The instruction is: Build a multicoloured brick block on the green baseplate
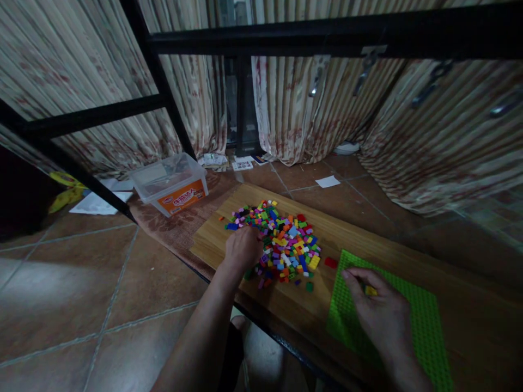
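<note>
A heap of small colourful toy building bricks (286,239) lies on a wooden board. My left hand (245,247) reaches into its near left side, fingers curled down among the bricks; what they grip, if anything, is hidden. Over the green studded baseplate (425,316) on the right is my right hand (379,305), closed, with thumb and forefinger brought together. A yellow brick (371,291) shows inside the curl of its fingers. Between heap and baseplate lies a flat red brick (330,262), and a dark green brick (309,286) sits near the board's front.
The wooden board (363,239) rests on a low bench with a reddish-brown cover (171,234). A clear plastic tub (169,185) with an orange label stands at its left end. Black metal bars (286,39) cross above. Behind are papers (328,181) on the tiled floor and striped curtains (294,109).
</note>
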A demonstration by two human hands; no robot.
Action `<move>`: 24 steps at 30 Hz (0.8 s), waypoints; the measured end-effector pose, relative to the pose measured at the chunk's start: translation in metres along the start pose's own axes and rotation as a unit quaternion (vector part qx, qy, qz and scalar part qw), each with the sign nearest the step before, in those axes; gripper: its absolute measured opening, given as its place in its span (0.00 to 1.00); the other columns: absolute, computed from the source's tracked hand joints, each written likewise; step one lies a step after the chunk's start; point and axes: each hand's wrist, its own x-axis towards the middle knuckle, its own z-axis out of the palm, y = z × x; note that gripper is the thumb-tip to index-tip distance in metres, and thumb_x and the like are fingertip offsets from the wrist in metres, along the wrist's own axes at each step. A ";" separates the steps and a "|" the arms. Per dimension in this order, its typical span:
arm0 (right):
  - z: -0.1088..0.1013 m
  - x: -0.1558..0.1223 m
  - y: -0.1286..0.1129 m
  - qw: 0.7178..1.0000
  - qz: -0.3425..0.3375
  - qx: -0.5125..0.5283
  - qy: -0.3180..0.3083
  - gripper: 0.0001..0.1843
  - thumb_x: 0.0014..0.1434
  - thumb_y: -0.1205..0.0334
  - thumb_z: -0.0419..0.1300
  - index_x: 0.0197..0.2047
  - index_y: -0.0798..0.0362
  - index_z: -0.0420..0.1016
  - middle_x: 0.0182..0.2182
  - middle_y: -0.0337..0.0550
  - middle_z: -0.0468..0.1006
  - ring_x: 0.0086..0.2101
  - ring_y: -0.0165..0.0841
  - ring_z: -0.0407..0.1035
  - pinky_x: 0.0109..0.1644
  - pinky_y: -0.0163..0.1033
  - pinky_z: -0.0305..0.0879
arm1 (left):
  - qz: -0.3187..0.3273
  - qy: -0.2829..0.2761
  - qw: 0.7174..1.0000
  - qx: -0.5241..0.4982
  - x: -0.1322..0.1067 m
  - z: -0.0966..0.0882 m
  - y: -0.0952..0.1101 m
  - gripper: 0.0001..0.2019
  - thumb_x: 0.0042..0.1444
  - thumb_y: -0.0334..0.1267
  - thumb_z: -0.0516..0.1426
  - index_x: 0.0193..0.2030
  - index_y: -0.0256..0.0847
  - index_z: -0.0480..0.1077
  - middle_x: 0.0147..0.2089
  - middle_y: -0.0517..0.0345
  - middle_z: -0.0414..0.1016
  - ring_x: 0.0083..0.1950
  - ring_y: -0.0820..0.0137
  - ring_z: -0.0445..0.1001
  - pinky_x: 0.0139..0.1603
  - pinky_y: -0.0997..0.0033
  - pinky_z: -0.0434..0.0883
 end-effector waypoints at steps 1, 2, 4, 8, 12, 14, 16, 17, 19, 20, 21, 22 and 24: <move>-0.001 0.001 0.000 1.000 0.003 0.001 0.004 0.15 0.56 0.46 0.58 0.34 0.49 0.77 0.33 0.40 0.79 0.36 0.35 0.73 0.42 0.38 0.64 | 0.000 0.007 1.000 -0.023 0.001 -0.001 -0.001 0.08 0.50 0.34 0.55 0.34 0.42 0.75 0.36 0.51 0.78 0.42 0.60 0.76 0.42 0.66 0.69; -0.001 0.001 -0.001 1.000 0.006 0.005 0.009 0.15 0.56 0.46 0.58 0.34 0.49 0.77 0.33 0.40 0.79 0.36 0.35 0.73 0.43 0.38 0.64 | 0.002 0.013 0.998 -0.055 0.003 -0.002 -0.002 0.07 0.50 0.36 0.56 0.33 0.41 0.75 0.35 0.52 0.78 0.40 0.62 0.75 0.40 0.67 0.69; -0.003 0.002 -0.003 1.000 0.010 0.017 0.018 0.14 0.57 0.47 0.58 0.34 0.49 0.77 0.33 0.40 0.79 0.36 0.35 0.73 0.43 0.39 0.64 | 0.026 0.014 0.988 -0.152 0.006 -0.004 0.000 0.06 0.50 0.38 0.56 0.31 0.39 0.74 0.31 0.55 0.76 0.35 0.66 0.74 0.36 0.70 0.68; -0.007 0.000 -0.012 0.997 0.010 0.072 0.018 0.13 0.57 0.49 0.59 0.34 0.49 0.77 0.32 0.40 0.78 0.35 0.34 0.72 0.42 0.39 0.64 | 0.066 -0.055 0.900 -0.427 0.002 0.002 0.019 0.09 0.50 0.39 0.58 0.37 0.37 0.72 0.27 0.60 0.72 0.28 0.73 0.70 0.29 0.76 0.66; -0.010 -0.004 -0.026 0.988 0.000 0.151 -0.024 0.10 0.58 0.52 0.60 0.36 0.49 0.77 0.34 0.39 0.79 0.36 0.33 0.72 0.43 0.37 0.65 | 0.055 -0.138 0.817 -0.558 -0.018 0.017 0.056 0.15 0.50 0.40 0.60 0.44 0.36 0.71 0.30 0.58 0.74 0.28 0.74 0.71 0.31 0.76 0.68; -0.011 -0.005 -0.030 0.983 0.001 0.177 -0.046 0.11 0.57 0.53 0.60 0.40 0.49 0.76 0.36 0.40 0.79 0.37 0.33 0.72 0.43 0.38 0.66 | 0.078 -0.172 0.807 -0.560 -0.029 0.026 0.073 0.13 0.51 0.40 0.60 0.42 0.36 0.72 0.32 0.57 0.75 0.31 0.73 0.72 0.34 0.74 0.70; -0.014 -0.006 -0.030 0.980 0.007 0.192 -0.060 0.12 0.56 0.54 0.61 0.41 0.49 0.77 0.36 0.40 0.80 0.36 0.33 0.72 0.42 0.38 0.67 | 0.110 -0.198 0.807 -0.546 -0.038 0.036 0.087 0.11 0.53 0.38 0.59 0.41 0.36 0.72 0.34 0.56 0.76 0.33 0.72 0.73 0.37 0.73 0.71; -0.016 -0.006 -0.028 0.978 0.012 0.197 -0.063 0.11 0.56 0.54 0.61 0.41 0.50 0.77 0.35 0.41 0.80 0.35 0.33 0.72 0.41 0.38 0.68 | 0.125 -0.207 0.809 -0.536 -0.042 0.041 0.093 0.10 0.53 0.37 0.58 0.41 0.36 0.72 0.35 0.56 0.76 0.35 0.72 0.73 0.39 0.72 0.72; -0.024 -0.006 -0.021 0.976 0.022 0.205 -0.073 0.10 0.57 0.55 0.60 0.38 0.50 0.78 0.34 0.41 0.81 0.35 0.34 0.73 0.40 0.38 0.68 | 0.151 -0.219 0.815 -0.515 -0.047 0.049 0.102 0.09 0.54 0.37 0.57 0.40 0.37 0.72 0.36 0.56 0.76 0.36 0.72 0.74 0.41 0.71 0.72; -0.030 -0.006 -0.016 0.976 0.027 0.205 -0.075 0.10 0.56 0.55 0.60 0.37 0.51 0.78 0.33 0.42 0.81 0.35 0.34 0.73 0.40 0.39 0.68 | 0.160 -0.223 0.819 -0.504 -0.049 0.054 0.105 0.08 0.54 0.36 0.57 0.40 0.36 0.72 0.37 0.55 0.76 0.37 0.71 0.74 0.42 0.71 0.72; -0.036 -0.006 -0.010 0.976 0.033 0.200 -0.075 0.10 0.56 0.55 0.61 0.37 0.51 0.78 0.34 0.42 0.81 0.35 0.34 0.73 0.40 0.39 0.68 | 0.167 -0.224 0.825 -0.492 -0.050 0.058 0.108 0.08 0.54 0.36 0.57 0.40 0.36 0.72 0.37 0.55 0.76 0.38 0.71 0.74 0.43 0.71 0.72; -0.044 -0.006 -0.003 0.978 0.044 0.191 -0.066 0.10 0.55 0.55 0.61 0.37 0.51 0.78 0.34 0.41 0.81 0.34 0.34 0.73 0.40 0.39 0.68 | 0.171 -0.224 0.832 -0.478 -0.050 0.061 0.110 0.08 0.54 0.35 0.56 0.40 0.36 0.72 0.37 0.55 0.76 0.38 0.71 0.74 0.43 0.71 0.72; -0.061 -0.007 0.012 0.979 0.070 0.184 -0.049 0.10 0.54 0.55 0.62 0.37 0.51 0.78 0.34 0.41 0.80 0.34 0.33 0.73 0.40 0.39 0.69 | 0.178 -0.222 0.849 -0.445 -0.050 0.069 0.112 0.08 0.54 0.34 0.56 0.40 0.37 0.72 0.38 0.55 0.77 0.39 0.71 0.74 0.44 0.71 0.71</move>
